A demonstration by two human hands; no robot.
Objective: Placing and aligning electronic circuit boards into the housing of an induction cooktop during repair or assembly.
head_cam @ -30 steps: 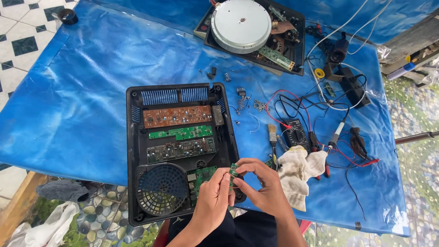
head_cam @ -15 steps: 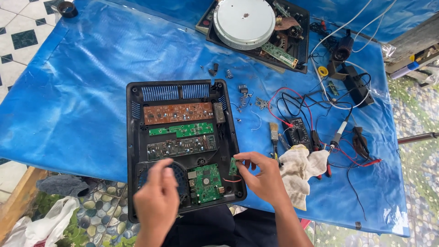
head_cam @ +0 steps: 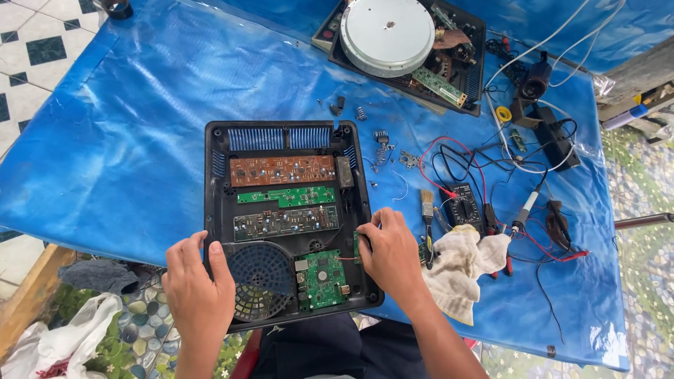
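An open black plastic appliance housing (head_cam: 217, 175) lies on a blue tarp, with a brown circuit board (head_cam: 282, 170), two green boards, a round black fan grille (head_cam: 261, 279) and a small green square board (head_cam: 323, 278) inside. My left hand (head_cam: 199, 288) grips the housing's near left edge beside the fan grille. My right hand (head_cam: 390, 254) rests on the housing's right edge, its fingertips pinching a small green part with red wires (head_cam: 357, 245) next to the square board.
A second opened appliance with a white round disc (head_cam: 387, 35) sits at the back. Right of the housing lie a small brush (head_cam: 427, 210), a multimeter (head_cam: 465, 205), a soldering iron (head_cam: 525, 210), tangled wires, loose screws and a white rag (head_cam: 463, 263). Tiled floor at left.
My left hand has left the small board near my right hand and moved left to the housing's near left edge. My right hand stays at the right edge.
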